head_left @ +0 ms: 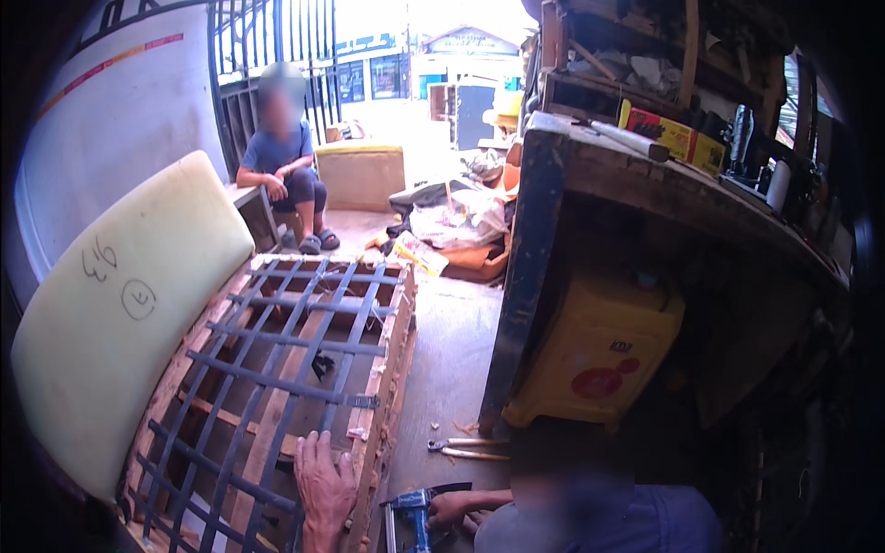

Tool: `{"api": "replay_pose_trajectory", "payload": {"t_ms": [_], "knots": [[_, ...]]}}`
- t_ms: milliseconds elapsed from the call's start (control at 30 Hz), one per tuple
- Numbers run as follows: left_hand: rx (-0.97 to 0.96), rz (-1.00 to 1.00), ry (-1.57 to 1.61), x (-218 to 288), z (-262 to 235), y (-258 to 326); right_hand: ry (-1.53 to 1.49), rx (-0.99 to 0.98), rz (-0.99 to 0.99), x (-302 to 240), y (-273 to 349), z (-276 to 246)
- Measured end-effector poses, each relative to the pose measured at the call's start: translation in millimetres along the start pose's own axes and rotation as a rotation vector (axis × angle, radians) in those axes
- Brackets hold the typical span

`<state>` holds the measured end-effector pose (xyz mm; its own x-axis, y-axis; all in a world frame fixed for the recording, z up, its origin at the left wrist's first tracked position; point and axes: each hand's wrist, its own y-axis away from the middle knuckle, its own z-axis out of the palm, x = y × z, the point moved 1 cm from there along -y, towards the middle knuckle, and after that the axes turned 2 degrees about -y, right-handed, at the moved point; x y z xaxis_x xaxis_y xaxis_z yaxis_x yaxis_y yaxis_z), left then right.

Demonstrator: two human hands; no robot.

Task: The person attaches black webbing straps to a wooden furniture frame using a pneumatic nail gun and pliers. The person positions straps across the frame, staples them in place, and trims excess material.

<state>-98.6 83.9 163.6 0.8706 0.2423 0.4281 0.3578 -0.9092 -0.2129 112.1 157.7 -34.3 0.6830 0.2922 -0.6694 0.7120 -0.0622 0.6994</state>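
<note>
My left hand [324, 484] lies palm down near the right side of a wooden seat frame [392, 369], its fingers stretched out and pointing away from me. Dark webbing straps [249, 378] cross the frame in a woven grid, and my fingertips are by the straps. My right hand is not in view. To the right of my hand, a blue staple gun [415, 516] stands low beside the frame. A co-worker's hand [450, 510] is at the tool; its arm comes from the right, from a person in a blue shirt [636, 525].
A pale foam-covered panel [129, 313] leans along the frame's left side. Long-handled pincers [466, 448] lie on the floor. Right stands a workbench [590, 152] with a yellow plastic stool [599, 350] beneath. Another person [286, 166] sits beyond, near piled scraps [461, 221].
</note>
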Motion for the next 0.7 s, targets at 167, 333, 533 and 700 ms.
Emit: {"api": "replay_pose_trajectory", "payload": {"t_ms": [167, 333, 533, 700], "knots": [[-0.067, 0.169, -0.025, 4.0, 45.7, -47.0, 0.154, 0.570, -0.381, -81.8, 159.5, -103.9], [-0.212, 0.167, -0.204, -6.4, 78.9, -56.6, 0.567, 1.769, -0.651, -158.2, 385.1, -162.8], [-0.173, 0.212, -0.206, -4.0, 74.9, -50.8, 0.601, 1.939, 0.738, -210.3, 517.2, -285.3], [-0.204, 0.185, -0.278, 0.4, 70.7, -50.0, 0.377, 1.673, 0.807, -194.6, 538.1, -326.4]]}}
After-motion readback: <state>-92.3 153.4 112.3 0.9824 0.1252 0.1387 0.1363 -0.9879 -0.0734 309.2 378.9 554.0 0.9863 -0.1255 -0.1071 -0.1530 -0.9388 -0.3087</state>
